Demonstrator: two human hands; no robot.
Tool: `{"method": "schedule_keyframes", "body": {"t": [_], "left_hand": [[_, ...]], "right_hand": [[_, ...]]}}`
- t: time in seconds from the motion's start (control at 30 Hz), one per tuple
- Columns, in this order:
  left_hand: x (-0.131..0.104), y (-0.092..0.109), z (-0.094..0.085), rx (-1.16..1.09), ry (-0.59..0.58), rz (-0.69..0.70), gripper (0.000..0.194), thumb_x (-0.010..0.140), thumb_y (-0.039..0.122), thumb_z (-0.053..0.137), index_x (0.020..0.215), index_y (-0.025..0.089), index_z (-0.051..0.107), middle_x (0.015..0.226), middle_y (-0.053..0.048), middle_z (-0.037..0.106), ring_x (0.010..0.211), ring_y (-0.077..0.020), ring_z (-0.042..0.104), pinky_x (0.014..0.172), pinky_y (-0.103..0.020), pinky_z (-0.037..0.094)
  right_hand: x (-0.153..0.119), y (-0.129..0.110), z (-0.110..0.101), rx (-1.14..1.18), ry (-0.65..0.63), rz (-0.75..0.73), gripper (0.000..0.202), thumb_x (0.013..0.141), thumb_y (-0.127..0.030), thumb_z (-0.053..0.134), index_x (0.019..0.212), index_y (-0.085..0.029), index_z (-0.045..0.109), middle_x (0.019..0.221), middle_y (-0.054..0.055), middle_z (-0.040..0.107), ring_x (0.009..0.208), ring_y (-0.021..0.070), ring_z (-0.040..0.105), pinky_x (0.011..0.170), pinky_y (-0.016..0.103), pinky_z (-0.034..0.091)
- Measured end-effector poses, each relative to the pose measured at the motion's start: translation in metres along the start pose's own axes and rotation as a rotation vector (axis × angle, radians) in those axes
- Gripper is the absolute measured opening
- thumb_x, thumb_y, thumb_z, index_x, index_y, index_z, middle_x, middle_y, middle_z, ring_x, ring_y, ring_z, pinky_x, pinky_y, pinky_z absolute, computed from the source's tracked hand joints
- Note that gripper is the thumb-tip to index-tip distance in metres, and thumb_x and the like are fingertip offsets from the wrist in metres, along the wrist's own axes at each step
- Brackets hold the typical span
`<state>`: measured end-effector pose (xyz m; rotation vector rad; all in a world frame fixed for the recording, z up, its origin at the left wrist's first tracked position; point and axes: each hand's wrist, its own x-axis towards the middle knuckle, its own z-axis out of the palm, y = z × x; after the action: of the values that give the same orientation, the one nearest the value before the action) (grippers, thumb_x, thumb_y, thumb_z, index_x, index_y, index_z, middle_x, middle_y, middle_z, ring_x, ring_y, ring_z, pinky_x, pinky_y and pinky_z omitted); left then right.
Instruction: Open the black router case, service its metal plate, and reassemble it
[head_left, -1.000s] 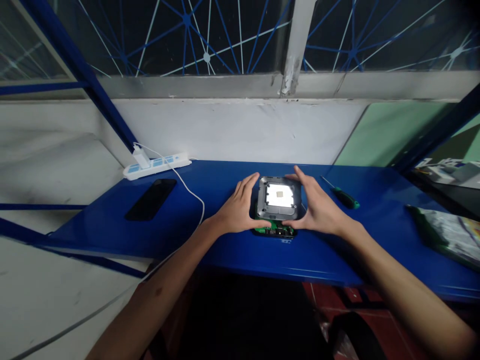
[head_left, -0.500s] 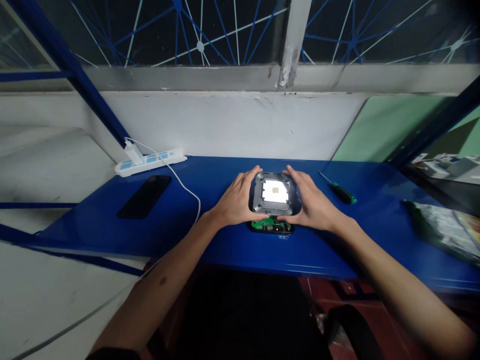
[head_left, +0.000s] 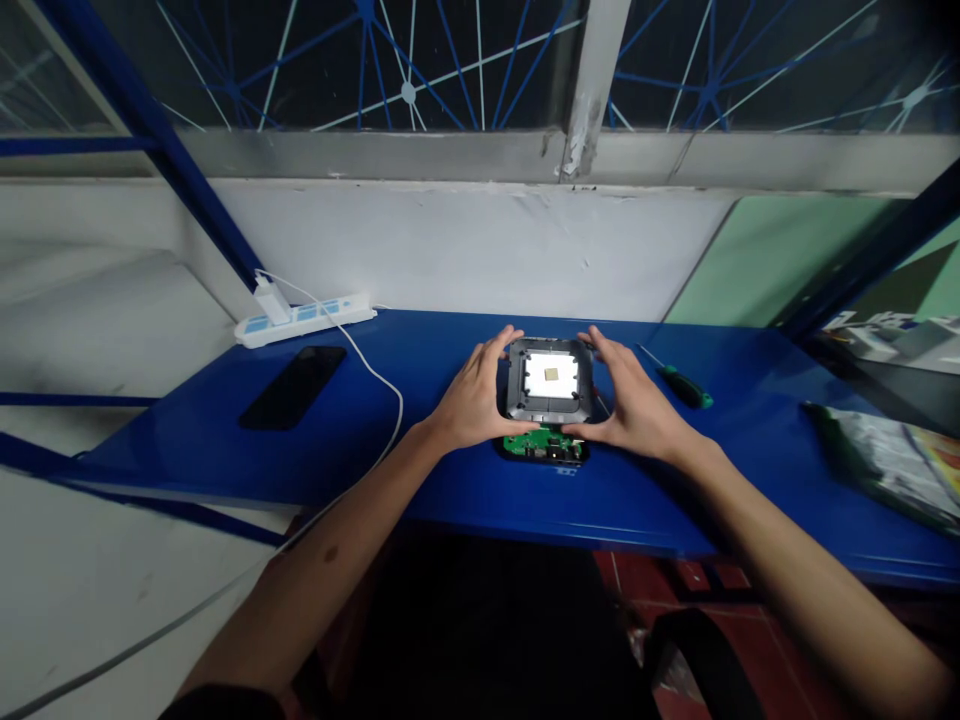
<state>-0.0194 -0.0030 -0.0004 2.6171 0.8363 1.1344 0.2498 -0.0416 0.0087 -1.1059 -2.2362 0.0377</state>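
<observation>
Between my two hands is a dark square plastic cover (head_left: 551,408), its inner side facing me, with a bright metal plate and a small tan square pad at its middle. My left hand (head_left: 474,395) grips its left edge, thumb along the near side. On the right edge, my right hand (head_left: 632,400) holds it the same way. Below the cover, on the blue table, lies an open black device base with a green circuit board (head_left: 541,443); the cover hides its far part. Sockets show along the base's near edge.
A green-handled screwdriver (head_left: 684,386) lies right of my hands. To the left are a black phone (head_left: 294,387), a white power strip (head_left: 307,319) and a white cable (head_left: 390,385) running off the table's front. A plastic packet (head_left: 885,460) lies far right on the blue table (head_left: 465,500).
The cover has risen slightly and tilted a little more toward me, showing more of the green board below. Both hands keep hold of it. The view has shifted slightly.
</observation>
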Motion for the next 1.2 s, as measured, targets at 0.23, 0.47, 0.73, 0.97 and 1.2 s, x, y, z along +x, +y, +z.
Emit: {"method": "schedule_keyframes", "body": {"t": [0.23,0.47,0.73,0.97,1.2], "left_hand": [[0.001,0.002,-0.002,0.018,-0.015,0.002,0.129,0.068,0.043,0.087,0.157,0.027,-0.004,0.156,-0.015,0.036,0.129,-0.0396,0.05,0.107,-0.061,0.046],[-0.001,0.001,-0.003,0.039,-0.024,-0.013,0.122,0.068,0.048,0.086,0.156,0.026,0.005,0.156,-0.015,0.035,0.137,-0.0394,0.042,0.111,-0.059,0.044],[-0.001,0.001,-0.003,0.079,-0.019,0.031,0.122,0.069,0.048,0.085,0.157,0.024,0.004,0.156,-0.018,0.032,0.139,-0.0428,0.036,0.113,-0.066,0.035],[0.005,0.006,0.002,0.198,0.016,0.118,0.128,0.067,0.049,0.086,0.158,0.026,-0.002,0.158,-0.018,0.031,0.143,-0.0445,0.033,0.117,-0.071,0.02],[0.008,0.017,0.003,0.26,-0.037,0.197,0.117,0.076,0.045,0.079,0.157,0.032,-0.004,0.157,-0.015,0.035,0.139,-0.0419,0.038,0.115,-0.066,0.022]], "right_hand": [[-0.001,-0.002,-0.001,0.03,0.02,0.004,0.125,0.071,-0.052,0.08,0.161,-0.025,-0.002,0.159,0.015,0.034,0.142,0.04,0.039,0.111,0.062,0.044],[-0.001,-0.005,-0.002,0.05,0.035,-0.003,0.127,0.07,-0.052,0.08,0.161,-0.022,-0.004,0.158,0.016,0.037,0.14,0.0391,0.042,0.11,0.06,0.045],[-0.001,-0.008,0.0,0.002,0.12,-0.053,0.126,0.069,-0.053,0.08,0.161,-0.021,-0.001,0.151,0.019,0.045,0.134,0.0401,0.047,0.104,0.061,0.049],[0.002,-0.018,0.001,-0.146,0.169,-0.134,0.122,0.074,-0.057,0.076,0.16,-0.022,-0.003,0.15,0.022,0.045,0.131,0.0436,0.05,0.103,0.067,0.045],[0.001,-0.023,0.004,-0.174,0.159,-0.209,0.115,0.079,-0.056,0.071,0.16,-0.024,-0.004,0.152,0.02,0.042,0.134,0.0441,0.047,0.102,0.066,0.047]]}}
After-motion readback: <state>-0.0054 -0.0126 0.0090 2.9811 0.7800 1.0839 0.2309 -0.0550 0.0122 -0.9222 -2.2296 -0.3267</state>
